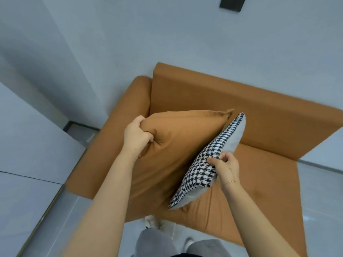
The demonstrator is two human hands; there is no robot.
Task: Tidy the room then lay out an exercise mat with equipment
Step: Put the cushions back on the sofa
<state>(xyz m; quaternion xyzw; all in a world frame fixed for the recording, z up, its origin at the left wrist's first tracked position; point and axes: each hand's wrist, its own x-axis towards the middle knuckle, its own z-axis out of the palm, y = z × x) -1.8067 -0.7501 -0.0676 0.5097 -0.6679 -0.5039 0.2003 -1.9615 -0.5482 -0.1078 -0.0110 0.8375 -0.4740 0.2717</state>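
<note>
A large orange-brown cushion [181, 138] is held up over the seat of an orange-brown sofa [278, 127]. My left hand [136, 135] grips its left corner, bunching the fabric. To its right, a smaller houndstooth cushion [202, 167] with a grey back leans edge-on against the orange one. My right hand [225, 166] pinches the houndstooth cushion at its right edge, about halfway along. Both cushions are lifted and tilted above the seat. No exercise mat or equipment is in view.
The sofa stands against a pale wall, its left armrest [118, 130] near a corner. A glossy light floor [61, 223] runs in front and to the left. My legs in grey trousers [156, 243] and light shoes stand at the sofa's front edge. A dark panel [232, 3] hangs high on the wall.
</note>
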